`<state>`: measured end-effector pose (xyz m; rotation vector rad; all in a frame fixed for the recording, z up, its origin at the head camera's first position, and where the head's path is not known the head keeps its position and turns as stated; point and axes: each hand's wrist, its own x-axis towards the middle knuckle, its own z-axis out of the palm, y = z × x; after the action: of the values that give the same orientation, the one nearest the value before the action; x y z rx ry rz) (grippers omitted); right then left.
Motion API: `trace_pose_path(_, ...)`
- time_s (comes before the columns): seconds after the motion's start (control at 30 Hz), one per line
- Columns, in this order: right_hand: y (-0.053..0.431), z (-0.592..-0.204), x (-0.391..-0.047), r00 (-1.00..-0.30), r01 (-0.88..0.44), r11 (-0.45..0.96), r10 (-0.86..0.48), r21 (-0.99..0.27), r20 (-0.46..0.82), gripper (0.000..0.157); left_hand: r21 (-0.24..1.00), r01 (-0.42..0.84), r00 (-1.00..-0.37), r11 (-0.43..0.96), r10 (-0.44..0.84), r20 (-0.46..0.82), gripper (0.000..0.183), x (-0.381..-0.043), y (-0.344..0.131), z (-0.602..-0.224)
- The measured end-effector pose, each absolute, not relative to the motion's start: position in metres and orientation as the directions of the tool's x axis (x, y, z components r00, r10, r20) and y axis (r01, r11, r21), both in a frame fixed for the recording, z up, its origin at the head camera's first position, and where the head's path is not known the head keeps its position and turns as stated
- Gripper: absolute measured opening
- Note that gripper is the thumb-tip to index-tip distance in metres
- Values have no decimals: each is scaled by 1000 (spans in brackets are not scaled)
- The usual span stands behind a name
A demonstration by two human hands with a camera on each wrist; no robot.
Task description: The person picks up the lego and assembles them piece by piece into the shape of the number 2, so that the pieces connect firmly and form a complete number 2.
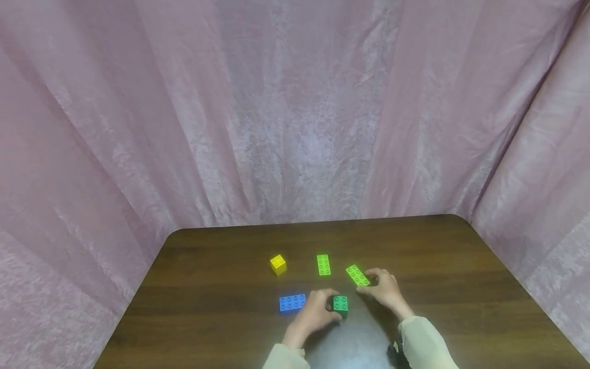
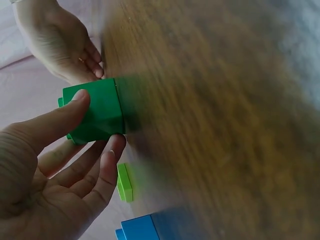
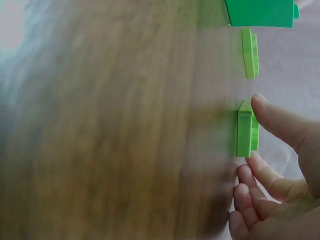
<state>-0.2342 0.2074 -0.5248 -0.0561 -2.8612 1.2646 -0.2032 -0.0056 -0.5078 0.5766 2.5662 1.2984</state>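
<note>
My left hand (image 1: 315, 311) grips a dark green two-by-two toy brick (image 1: 340, 304), thumb on one side and fingers on the other. In the left wrist view this brick (image 2: 97, 110) is upright, its studs facing away from the tabletop. On the right, my right hand (image 1: 384, 291) pinches a thin lime green building plate (image 1: 357, 275) near its closer end. The right wrist view has the thumb at one edge of that plate (image 3: 245, 129) and the index fingertip at the opposite edge. The other fingers are curled loosely beneath the index.
A second lime green plate (image 1: 323, 265) lies flat left of the pinched one. Farther left stands a yellow brick (image 1: 278, 265). A blue two-by-four brick (image 1: 292, 303) sits just beside my left hand. Pink curtains (image 1: 299, 113) hang behind the brown wooden table (image 1: 207, 297).
</note>
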Motion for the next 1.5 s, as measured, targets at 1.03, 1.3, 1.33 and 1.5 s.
trace_pose_path(1.03, 209, -528, -236, -998, 60, 641, 62, -765, -26, 45, 784, 237, -910, 574, 413, -27, 37, -205, -8, -508)
trace_pose_path(1.3, 210, -529, -236, -993, 101, 544, 103, -833, -54, 46, 797, 237, -916, 555, 402, -7, 37, -206, -7, -508)
trace_pose_path(1.33, 210, -528, -237, -992, 108, 529, 110, -842, -58, 45, 800, 239, -916, 551, 402, -3, 37, -206, -7, -507)
trace_pose_path(1.5, 214, -524, -239, -985, 148, 442, 142, -885, -94, 46, 807, 256, -916, 532, 401, 27, 36, -207, -8, -502)
